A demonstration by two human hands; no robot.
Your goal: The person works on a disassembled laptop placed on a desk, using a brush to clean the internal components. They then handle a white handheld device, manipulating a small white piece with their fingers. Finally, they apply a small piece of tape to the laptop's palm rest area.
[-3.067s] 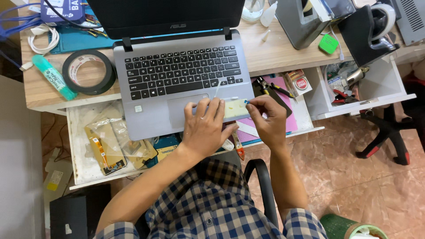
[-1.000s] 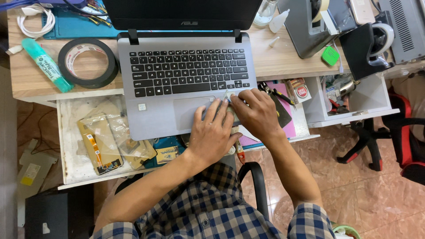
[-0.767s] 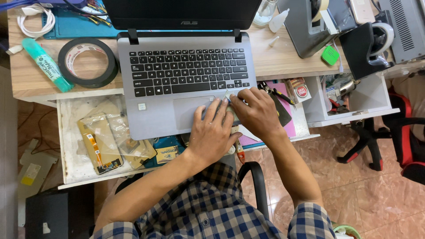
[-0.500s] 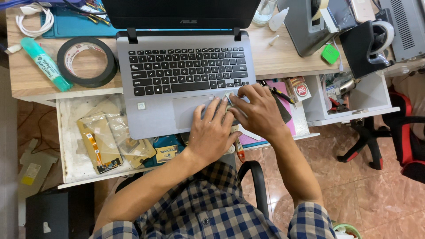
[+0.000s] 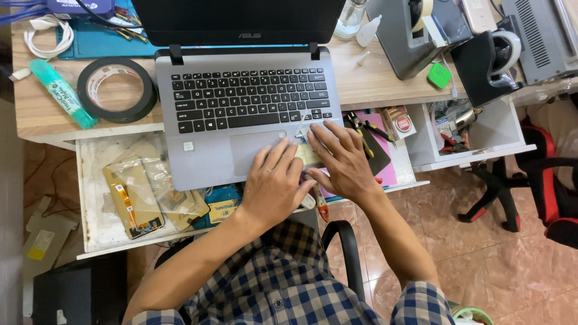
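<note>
A grey laptop [image 5: 217,129] lies open on the wooden desk, its front half overhanging an open drawer. My left hand [image 5: 274,183] rests flat on the palm rest beside the touchpad. My right hand [image 5: 340,157] presses its fingers on the palm rest's right corner. Between the two hands lies a small pale sticker or film [image 5: 308,153], touched by the fingers of both; whether either hand grips it is hidden.
A black tape roll [image 5: 117,90] and a green tube [image 5: 62,92] lie left of the laptop. The open left drawer [image 5: 90,198] holds packaged phone screens [image 5: 129,198]. Right drawers hold pliers [image 5: 361,126] and small parts. Tape dispensers [image 5: 490,57] stand at the back right. A red and black chair [image 5: 551,192] stands on the tiled floor.
Both hands have stayed on the palm rest's right corner. My right hand's fingers have spread and shifted slightly toward the keyboard. The view has drifted a little.
</note>
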